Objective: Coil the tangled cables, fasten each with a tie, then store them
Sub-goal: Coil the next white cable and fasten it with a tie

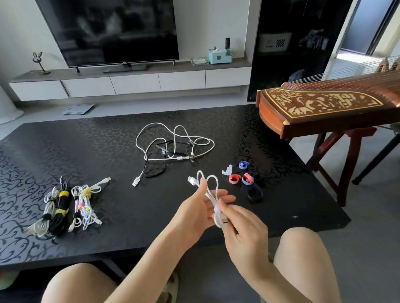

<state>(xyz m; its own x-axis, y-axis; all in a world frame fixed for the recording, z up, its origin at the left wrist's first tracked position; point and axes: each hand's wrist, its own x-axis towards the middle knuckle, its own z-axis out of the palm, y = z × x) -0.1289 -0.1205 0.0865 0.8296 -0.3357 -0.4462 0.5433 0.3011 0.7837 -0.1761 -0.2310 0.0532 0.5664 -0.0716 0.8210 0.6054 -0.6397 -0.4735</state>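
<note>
Hidden and cropped items
Mid-section of white cable (210,196) covered by left hand (196,210) and right hand (245,231); black strands of tangle (169,152) lost against dark table (103,136); zither (329,106) cut by right frame edge.

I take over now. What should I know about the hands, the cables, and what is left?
Left hand and right hand both grip one folded white cable above the black patterned table; tie unclear.
Done: tied cable bundles at the table's left.
Left: the tangle of white and black cables in the middle; coloured loop ties lie right of it; then storing.
</note>
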